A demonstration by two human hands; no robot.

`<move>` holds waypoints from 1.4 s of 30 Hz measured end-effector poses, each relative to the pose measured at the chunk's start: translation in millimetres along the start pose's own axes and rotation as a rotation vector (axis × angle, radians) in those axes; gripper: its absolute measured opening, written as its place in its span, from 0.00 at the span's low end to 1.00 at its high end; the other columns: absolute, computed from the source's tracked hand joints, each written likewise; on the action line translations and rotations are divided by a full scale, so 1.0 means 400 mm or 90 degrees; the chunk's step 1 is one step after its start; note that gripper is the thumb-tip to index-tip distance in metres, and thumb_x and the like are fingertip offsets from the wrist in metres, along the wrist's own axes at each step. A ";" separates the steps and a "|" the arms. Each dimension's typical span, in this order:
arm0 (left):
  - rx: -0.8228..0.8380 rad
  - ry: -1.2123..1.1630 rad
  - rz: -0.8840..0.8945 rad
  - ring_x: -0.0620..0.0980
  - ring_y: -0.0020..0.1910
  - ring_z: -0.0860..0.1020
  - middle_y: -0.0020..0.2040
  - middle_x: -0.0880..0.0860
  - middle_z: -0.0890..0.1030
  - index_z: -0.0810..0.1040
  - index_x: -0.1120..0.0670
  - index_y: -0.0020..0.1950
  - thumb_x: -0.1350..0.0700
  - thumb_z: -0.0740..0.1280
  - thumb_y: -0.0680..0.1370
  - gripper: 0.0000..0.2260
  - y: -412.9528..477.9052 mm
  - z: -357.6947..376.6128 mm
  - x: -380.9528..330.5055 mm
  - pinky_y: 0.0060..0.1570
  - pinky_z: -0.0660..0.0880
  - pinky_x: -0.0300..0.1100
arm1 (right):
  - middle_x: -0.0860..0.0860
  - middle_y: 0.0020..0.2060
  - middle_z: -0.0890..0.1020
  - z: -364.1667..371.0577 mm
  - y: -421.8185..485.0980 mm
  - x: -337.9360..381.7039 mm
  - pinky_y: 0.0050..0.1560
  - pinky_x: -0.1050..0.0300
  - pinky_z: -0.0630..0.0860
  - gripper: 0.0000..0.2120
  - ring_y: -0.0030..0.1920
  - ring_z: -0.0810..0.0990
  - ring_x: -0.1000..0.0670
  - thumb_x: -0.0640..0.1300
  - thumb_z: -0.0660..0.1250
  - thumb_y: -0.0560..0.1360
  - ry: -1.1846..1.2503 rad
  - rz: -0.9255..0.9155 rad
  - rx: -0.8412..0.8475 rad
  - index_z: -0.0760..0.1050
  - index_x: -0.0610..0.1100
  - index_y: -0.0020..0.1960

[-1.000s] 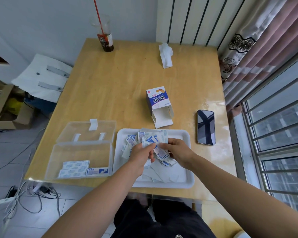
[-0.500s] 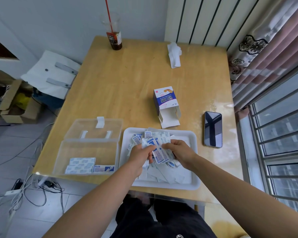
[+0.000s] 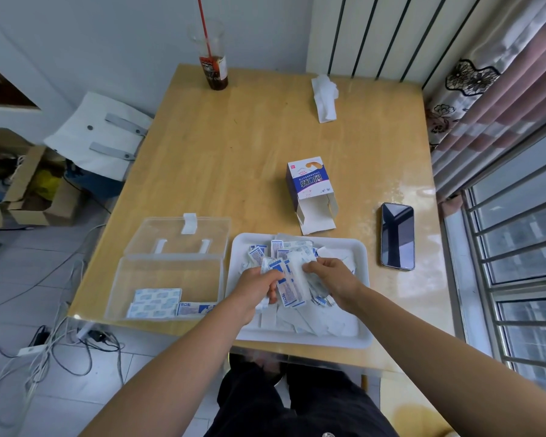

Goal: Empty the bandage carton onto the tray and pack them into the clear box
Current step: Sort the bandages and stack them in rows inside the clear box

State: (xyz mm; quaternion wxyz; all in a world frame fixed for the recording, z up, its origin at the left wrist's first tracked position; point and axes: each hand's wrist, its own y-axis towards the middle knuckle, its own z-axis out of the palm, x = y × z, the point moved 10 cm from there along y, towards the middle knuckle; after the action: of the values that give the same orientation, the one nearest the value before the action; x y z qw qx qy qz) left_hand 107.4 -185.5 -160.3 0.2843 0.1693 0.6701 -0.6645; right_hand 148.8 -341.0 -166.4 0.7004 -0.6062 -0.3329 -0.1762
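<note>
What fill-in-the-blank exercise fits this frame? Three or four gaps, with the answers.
The left hand and right hand hold a bundle of bandages over the white ____. The clear box sits to the ____ of the tray. The bandage carton lies with its end flaps ____. The cup holds a ____ straw. Missing words: tray; left; open; red.

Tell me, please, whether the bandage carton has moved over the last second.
No. The bandage carton lies where it was, open flaps just beyond the white tray, left of the phone; only the camera shifted.
</note>
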 end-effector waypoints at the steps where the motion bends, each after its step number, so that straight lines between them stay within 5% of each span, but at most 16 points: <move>1: -0.018 0.013 0.001 0.48 0.25 0.65 0.25 0.52 0.69 0.72 0.58 0.36 0.64 0.65 0.76 0.09 0.000 -0.014 0.000 0.30 0.66 0.40 | 0.41 0.45 0.83 -0.011 0.002 -0.004 0.44 0.53 0.77 0.08 0.42 0.81 0.44 0.41 0.66 0.77 -0.009 0.001 -0.019 0.80 0.36 0.49; 7: -0.090 0.148 0.021 0.51 0.27 0.63 0.29 0.55 0.68 0.72 0.58 0.37 0.64 0.64 0.77 0.09 0.010 -0.062 0.009 0.30 0.63 0.42 | 0.45 0.38 0.81 -0.057 -0.010 -0.020 0.43 0.54 0.75 0.08 0.40 0.78 0.45 0.42 0.68 0.75 -0.082 0.017 -0.087 0.81 0.36 0.44; 11: -0.150 0.171 0.032 0.51 0.32 0.70 0.37 0.54 0.73 0.70 0.57 0.50 0.60 0.64 0.77 0.04 0.008 -0.069 0.000 0.31 0.70 0.41 | 0.44 0.37 0.79 -0.100 -0.023 0.011 0.41 0.53 0.72 0.14 0.39 0.76 0.46 0.45 0.66 0.75 -0.076 -0.034 -0.191 0.78 0.33 0.46; 15: -0.205 0.164 0.073 0.56 0.41 0.76 0.42 0.56 0.76 0.70 0.57 0.60 0.56 0.57 0.79 0.11 -0.004 -0.071 -0.034 0.48 0.76 0.51 | 0.41 0.39 0.82 -0.042 -0.043 0.044 0.43 0.54 0.76 0.10 0.38 0.78 0.45 0.42 0.60 0.77 -0.027 -0.048 -0.080 0.78 0.37 0.45; 19: -0.082 -0.145 -0.035 0.49 0.27 0.65 0.28 0.53 0.67 0.74 0.60 0.45 0.58 0.52 0.81 0.13 -0.012 0.004 -0.004 0.30 0.62 0.40 | 0.44 0.33 0.79 0.018 -0.070 0.067 0.39 0.56 0.75 0.14 0.33 0.75 0.47 0.43 0.53 0.82 -0.007 -0.062 -0.005 0.75 0.40 0.47; 22: -0.051 -0.272 -0.086 0.52 0.31 0.68 0.31 0.57 0.72 0.70 0.58 0.40 0.58 0.52 0.81 0.13 -0.019 0.038 0.016 0.35 0.65 0.43 | 0.44 0.31 0.76 0.041 -0.077 0.077 0.34 0.58 0.71 0.10 0.30 0.72 0.49 0.41 0.52 0.81 -0.016 -0.073 -0.009 0.70 0.40 0.46; 25: -0.012 -0.237 -0.067 0.51 0.35 0.75 0.43 0.57 0.77 0.75 0.55 0.41 0.52 0.53 0.81 0.15 -0.033 0.058 0.002 0.43 0.71 0.44 | 0.44 0.32 0.76 0.077 -0.090 0.090 0.35 0.58 0.72 0.09 0.32 0.74 0.49 0.38 0.53 0.78 -0.045 -0.091 -0.002 0.68 0.42 0.41; 27: 0.039 -0.211 -0.057 0.45 0.30 0.77 0.37 0.51 0.80 0.80 0.51 0.42 0.45 0.55 0.80 0.18 -0.041 0.076 -0.003 0.36 0.73 0.37 | 0.46 0.31 0.77 0.119 -0.099 0.091 0.37 0.61 0.76 0.11 0.32 0.76 0.51 0.38 0.53 0.79 -0.097 -0.099 0.026 0.68 0.42 0.40; 29: 0.048 -0.184 -0.051 0.43 0.28 0.75 0.33 0.50 0.80 0.80 0.52 0.48 0.46 0.57 0.81 0.15 -0.045 0.080 0.002 0.30 0.71 0.36 | 0.46 0.34 0.77 0.145 -0.090 0.079 0.46 0.50 0.78 0.07 0.37 0.76 0.48 0.43 0.55 0.80 -0.152 -0.104 0.036 0.67 0.42 0.45; 31: 0.025 -0.141 -0.036 0.46 0.34 0.75 0.40 0.52 0.79 0.78 0.53 0.53 0.51 0.58 0.82 0.11 -0.049 0.069 0.007 0.34 0.69 0.38 | 0.45 0.38 0.76 0.157 -0.085 0.071 0.50 0.43 0.78 0.07 0.40 0.76 0.46 0.46 0.56 0.79 -0.190 -0.094 0.040 0.67 0.42 0.48; 36: -0.023 -0.120 -0.007 0.47 0.24 0.69 0.34 0.55 0.76 0.78 0.55 0.58 0.53 0.50 0.84 0.18 -0.028 0.015 0.020 0.29 0.64 0.41 | 0.42 0.34 0.79 0.203 -0.109 0.079 0.33 0.56 0.75 0.07 0.33 0.77 0.47 0.40 0.55 0.81 -0.151 -0.098 0.126 0.68 0.37 0.48; 40: -0.084 -0.175 -0.012 0.55 0.44 0.80 0.44 0.54 0.84 0.77 0.54 0.53 0.52 0.52 0.83 0.14 -0.013 -0.037 0.024 0.47 0.76 0.47 | 0.45 0.34 0.81 0.129 -0.060 0.035 0.30 0.57 0.73 0.10 0.30 0.78 0.49 0.48 0.58 0.80 -0.216 -0.047 -0.024 0.65 0.41 0.53; 42: -0.105 -0.233 -0.025 0.53 0.36 0.76 0.34 0.53 0.79 0.74 0.56 0.49 0.52 0.53 0.83 0.13 -0.015 -0.054 0.020 0.38 0.77 0.42 | 0.46 0.37 0.81 0.063 -0.035 0.022 0.34 0.54 0.73 0.07 0.34 0.78 0.48 0.47 0.59 0.79 -0.354 -0.037 -0.143 0.66 0.42 0.50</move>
State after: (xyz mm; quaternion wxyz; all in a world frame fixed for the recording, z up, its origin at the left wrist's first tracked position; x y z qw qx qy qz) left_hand 94.2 -165.7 -161.5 0.4013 0.0083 0.6626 -0.6324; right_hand 139.7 -318.3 -149.0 0.5058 -0.6949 -0.5076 -0.0595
